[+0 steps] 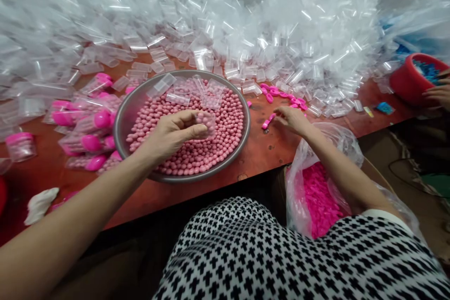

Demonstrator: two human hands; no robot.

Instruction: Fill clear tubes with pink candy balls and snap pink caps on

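My left hand [176, 132] is closed on a small clear plastic container [210, 124] with pink beads inside, held over a grey metal bowl [117, 124]. Pink beads [190, 159] fill much of the bowl, and a few clear containers [161, 85] lie on top of them. To the right of the bowl, the fingers of my right hand [291, 119] pinch a bright pink cap [268, 121] just above the tabletop. Behind that hand, loose pink caps [297, 101] lie scattered on the table.
Clear containers [316, 28] are heaped along the back of the reddish table [263, 154]. Filled, pink-capped containers [93, 124] pile up left of the bowl. A plastic bag of pink caps [319, 197] sits by my lap. Another person's hand [441, 91] is at a red bucket [408, 84].
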